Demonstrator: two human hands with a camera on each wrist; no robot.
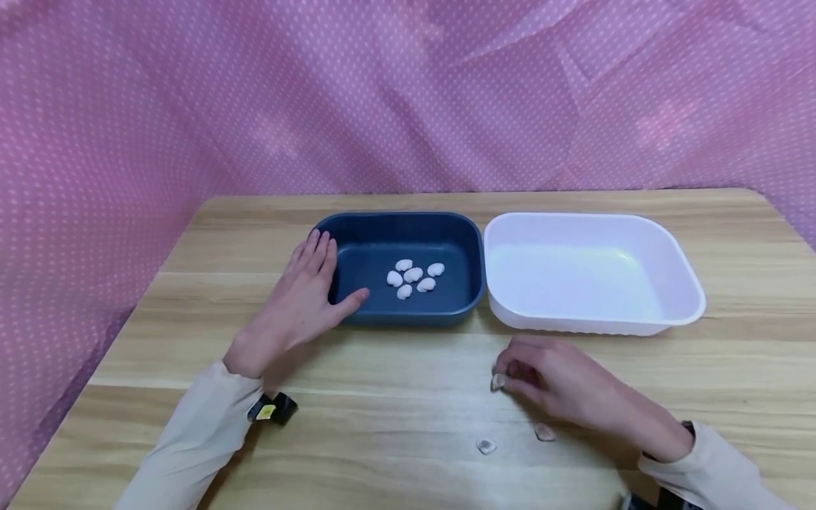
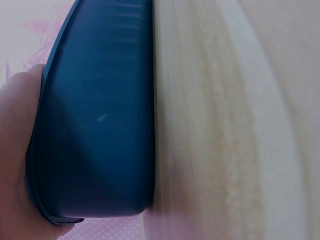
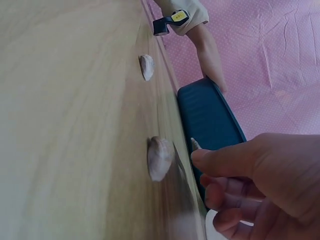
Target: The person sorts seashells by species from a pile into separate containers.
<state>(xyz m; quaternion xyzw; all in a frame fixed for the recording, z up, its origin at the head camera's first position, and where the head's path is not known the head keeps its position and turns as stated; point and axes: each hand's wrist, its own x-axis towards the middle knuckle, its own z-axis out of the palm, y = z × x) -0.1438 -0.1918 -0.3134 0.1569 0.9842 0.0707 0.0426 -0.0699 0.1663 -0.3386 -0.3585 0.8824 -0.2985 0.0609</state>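
Observation:
My left hand [image 1: 296, 301] rests on the left end of the dark blue basin [image 1: 408, 320], its fingers stretched along the rim and the thumb reaching over the near edge. Inside that basin lies a cluster of several white shells [image 1: 413, 275]. My right hand [image 1: 567, 382] pinches a small shell [image 1: 498, 382] between thumb and fingertips, in front of the gap between the basins. Below this hand, a brownish shell [image 1: 545, 433] and a greyish shell [image 1: 486, 446] lie on the table. The right wrist view shows the pinched shell's tip [image 3: 195, 144] poking past the thumb.
A white basin [image 1: 599, 326] stands close against the right side of the blue one. Both sit on a wood-grain table [image 1: 382, 404]. Behind and to the sides hangs a pink dotted cloth [image 1: 408, 99].

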